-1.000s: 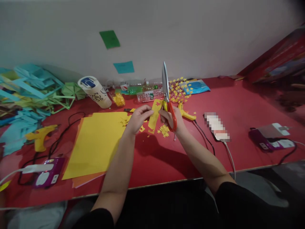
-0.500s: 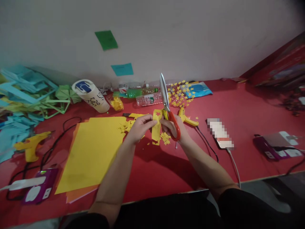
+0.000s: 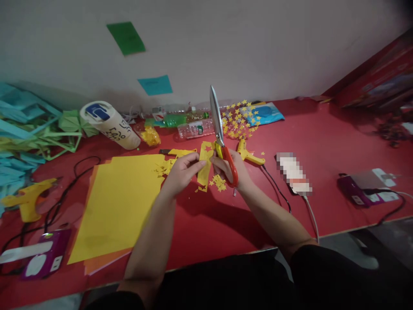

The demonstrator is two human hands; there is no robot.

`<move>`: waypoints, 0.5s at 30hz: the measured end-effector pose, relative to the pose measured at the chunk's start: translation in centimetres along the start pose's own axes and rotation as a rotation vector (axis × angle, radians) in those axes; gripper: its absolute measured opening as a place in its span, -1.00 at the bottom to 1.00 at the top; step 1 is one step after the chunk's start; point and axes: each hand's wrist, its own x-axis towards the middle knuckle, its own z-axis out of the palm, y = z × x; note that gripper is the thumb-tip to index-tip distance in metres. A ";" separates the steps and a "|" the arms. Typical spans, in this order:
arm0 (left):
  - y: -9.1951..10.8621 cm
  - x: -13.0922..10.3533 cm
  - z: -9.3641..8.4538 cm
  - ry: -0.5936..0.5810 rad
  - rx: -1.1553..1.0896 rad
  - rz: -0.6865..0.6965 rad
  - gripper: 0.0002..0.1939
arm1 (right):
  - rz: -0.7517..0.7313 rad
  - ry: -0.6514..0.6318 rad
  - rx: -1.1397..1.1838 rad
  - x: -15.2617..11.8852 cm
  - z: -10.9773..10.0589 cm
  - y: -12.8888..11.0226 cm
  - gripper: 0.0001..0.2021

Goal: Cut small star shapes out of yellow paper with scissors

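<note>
Left hand (image 3: 179,175) pinches the yellow strip (image 3: 204,173) (best held flat); right hand (image 3: 240,172) holds scissors (image 3: 220,139) toward the table's (image 3: 200,237) back edge.

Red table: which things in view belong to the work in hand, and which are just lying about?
In the work:
- yellow paper strip, pinched by the left hand
- scissors, in the right hand
- yellow stars, probably
- yellow sheets, probably

Lying about, seemingly:
- cup
- phone
- blue packet
</note>
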 end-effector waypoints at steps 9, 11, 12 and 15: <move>1.6 0.3 -0.8 0.165 -0.085 -0.018 -0.82 | -0.040 -0.053 -0.031 0.2 -1.1 0.1 -0.66; 1.0 0.4 -1.5 0.237 -0.193 -0.028 -0.84 | -0.034 -0.107 -0.084 0.3 -1.4 0.0 -0.63; 0.8 0.5 -1.8 0.278 -0.248 -0.051 -0.86 | -0.038 -0.144 -0.119 0.3 -1.5 -0.1 -0.61; 0.3 0.6 -2.6 0.407 -0.348 -0.022 -0.89 | -0.061 -0.274 -0.238 0.2 -1.7 -0.5 -0.57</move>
